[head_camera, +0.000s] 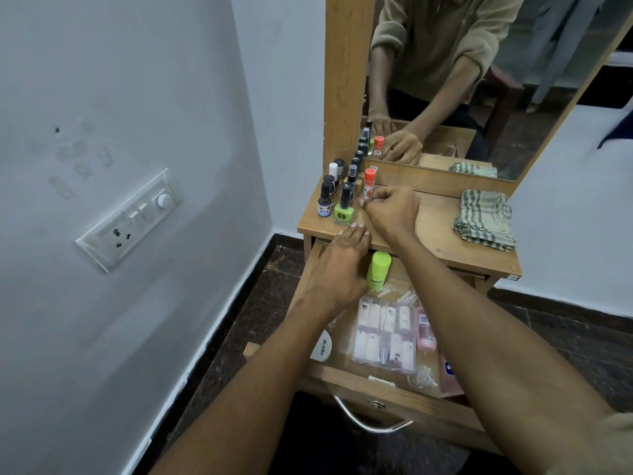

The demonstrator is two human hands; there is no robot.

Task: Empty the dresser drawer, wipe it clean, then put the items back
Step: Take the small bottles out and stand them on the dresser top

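On dresser top (445, 234), right hand (390, 209) beside bottles (342, 200); left hand (339, 265) over drawer (376, 382).

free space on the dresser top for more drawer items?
Bare wood on the dresser top between the right hand and the folded checked cloth. The left corner is crowded with nail polish bottles; the left hand covers the front-left edge.

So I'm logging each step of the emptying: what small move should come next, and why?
Probably the left hand should grasp the green tube in the drawer and lift it to the dresser top. It hovers right beside the tube, the right hand is busy near the orange-capped bottle, and packets remain inside.
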